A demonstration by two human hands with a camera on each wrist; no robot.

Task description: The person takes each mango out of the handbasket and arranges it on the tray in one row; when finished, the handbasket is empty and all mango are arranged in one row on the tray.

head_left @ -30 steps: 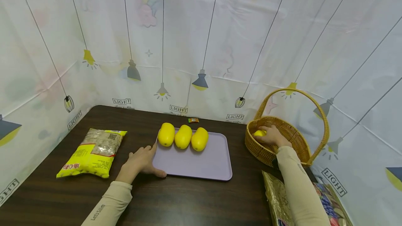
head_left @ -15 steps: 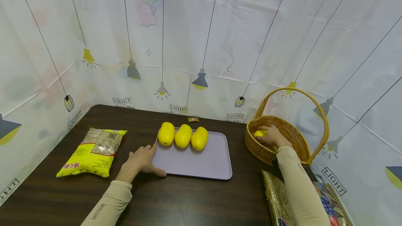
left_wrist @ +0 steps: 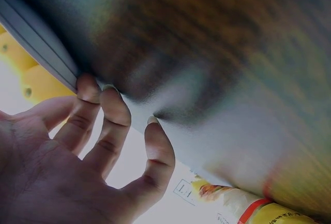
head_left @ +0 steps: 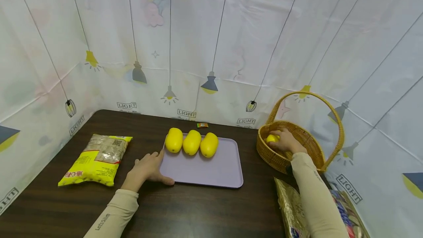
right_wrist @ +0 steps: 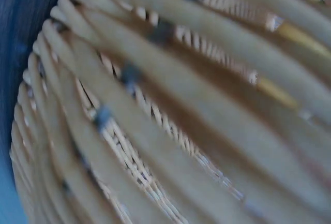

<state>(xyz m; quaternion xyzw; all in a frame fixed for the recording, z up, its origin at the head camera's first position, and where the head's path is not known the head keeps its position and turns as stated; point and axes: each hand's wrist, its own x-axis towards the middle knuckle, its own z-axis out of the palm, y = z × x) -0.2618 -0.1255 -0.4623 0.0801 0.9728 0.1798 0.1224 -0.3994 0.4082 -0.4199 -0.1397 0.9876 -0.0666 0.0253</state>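
Observation:
Three smooth yellow oblong fruits (head_left: 191, 143) lie side by side along the back left of a lilac tray (head_left: 211, 173). My left hand (head_left: 148, 168) rests at the tray's front left corner, thumb at the front rim and fingers spread along the left side. In the left wrist view, the fingertips (left_wrist: 152, 120) of that hand touch the dark table beside the rim. On the right, my right hand (head_left: 286, 141) reaches into a wicker basket (head_left: 272, 160) and grips another yellow fruit (head_left: 272, 139), partly hidden by the fingers. Only the basket's weave (right_wrist: 129, 79) fills the right wrist view.
A yellow printed bag (head_left: 96, 161) lies on the left of the table. Behind the tray is a small wrapped candy (head_left: 202, 125). Gold packaging (head_left: 290, 205) and a fruit-printed package (head_left: 350, 214) lie by the right forearm. The basket's tall handle (head_left: 340, 127) arches above it.
The right hand has shifted slightly over the yellow fruit in the basket. The left hand keeps its place at the tray, and the whole head view has drifted a little.

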